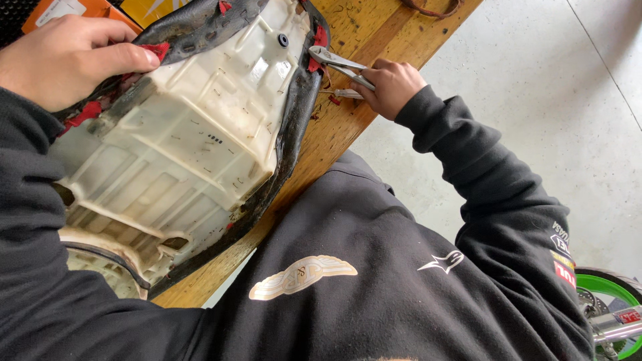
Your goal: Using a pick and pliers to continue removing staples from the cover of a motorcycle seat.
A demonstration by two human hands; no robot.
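One pair of pliers [338,65] is clamped in the right hand [393,85], its long axis pointing away toward the upturned seat [194,134], whose cover edge [150,50] is pinched shut by the left hand [63,60].

A wooden counter [348,127] runs diagonally through the frame. Grey concrete floor [535,87] fills the right side. A green-rimmed wheel [605,286] shows at lower right; orange boxes [73,8] sit upper left.

A wooden workbench [348,127] with a scratched, amber-toned top is seen running diagonally. Beyond its edge, a pale grey concrete floor [535,80], crossed by a thin seam, is lit evenly. A green-rimmed wheel [612,287] is visible at lower right.
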